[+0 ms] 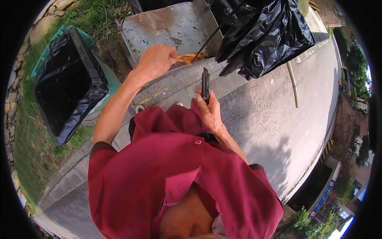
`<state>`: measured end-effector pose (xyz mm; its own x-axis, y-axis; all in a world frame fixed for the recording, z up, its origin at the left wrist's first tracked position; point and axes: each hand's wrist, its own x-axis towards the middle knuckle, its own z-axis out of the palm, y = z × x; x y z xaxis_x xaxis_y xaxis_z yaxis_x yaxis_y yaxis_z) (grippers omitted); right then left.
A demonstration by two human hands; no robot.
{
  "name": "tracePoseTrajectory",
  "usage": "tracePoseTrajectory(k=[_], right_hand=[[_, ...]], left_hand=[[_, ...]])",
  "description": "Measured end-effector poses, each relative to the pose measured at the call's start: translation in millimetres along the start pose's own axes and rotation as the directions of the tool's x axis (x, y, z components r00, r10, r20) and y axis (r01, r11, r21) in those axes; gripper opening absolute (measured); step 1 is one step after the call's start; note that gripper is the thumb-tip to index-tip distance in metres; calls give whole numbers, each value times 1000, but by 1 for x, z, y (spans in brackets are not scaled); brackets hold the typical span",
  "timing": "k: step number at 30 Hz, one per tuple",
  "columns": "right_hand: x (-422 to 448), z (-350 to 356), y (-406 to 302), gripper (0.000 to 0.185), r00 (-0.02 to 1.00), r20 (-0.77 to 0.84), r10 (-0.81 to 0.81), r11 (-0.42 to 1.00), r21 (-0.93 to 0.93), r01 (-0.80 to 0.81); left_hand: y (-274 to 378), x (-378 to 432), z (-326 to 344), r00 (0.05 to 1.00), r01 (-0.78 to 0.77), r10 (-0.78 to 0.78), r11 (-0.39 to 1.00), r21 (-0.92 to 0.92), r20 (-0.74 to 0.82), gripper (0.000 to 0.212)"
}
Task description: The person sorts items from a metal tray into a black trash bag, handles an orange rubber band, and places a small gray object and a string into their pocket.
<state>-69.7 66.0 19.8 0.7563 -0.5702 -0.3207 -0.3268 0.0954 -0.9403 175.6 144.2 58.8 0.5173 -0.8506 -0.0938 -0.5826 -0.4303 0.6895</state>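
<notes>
My left hand (157,60) pinches one end of an orange cord (191,58). That cord is looped and lies at the front edge of a dirty metal cart tray (167,30), against a thin dark rod (215,31). In my right hand (210,109) is a black utility knife (205,83), pointing up and away from me. Whether its blade is out I cannot tell. Just beyond the knife, to the right, hangs a large black plastic bag (268,41) with its gathered ends towards me.
A green bin (108,74) with a black liner (64,80) stands on the left beside grass (32,155). A stone curb (158,89) runs below the tray. On the right, a pale stick (293,85) juts out over the asphalt road (262,119).
</notes>
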Motion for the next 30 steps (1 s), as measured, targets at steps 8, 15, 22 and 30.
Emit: tracePoseTrajectory(k=[8, 15, 22, 30], right_hand=[[4, 10, -50, 27, 927, 359, 112, 904, 351, -245], [31, 23, -63, 51, 888, 456, 64, 789, 521, -324], [39, 25, -72, 57, 857, 513, 53, 754, 542, -371], [41, 23, -75, 63, 839, 541, 50, 773, 511, -376]], left_hand=[[19, -28, -8, 997, 19, -39, 965, -262, -69, 15], [42, -75, 21, 959, -133, -8, 868, -479, -282, 22], [35, -67, 34, 847, -397, 331, 914, -80, -416, 21], [28, -55, 30, 832, -398, 434, 901, 173, -344, 13]])
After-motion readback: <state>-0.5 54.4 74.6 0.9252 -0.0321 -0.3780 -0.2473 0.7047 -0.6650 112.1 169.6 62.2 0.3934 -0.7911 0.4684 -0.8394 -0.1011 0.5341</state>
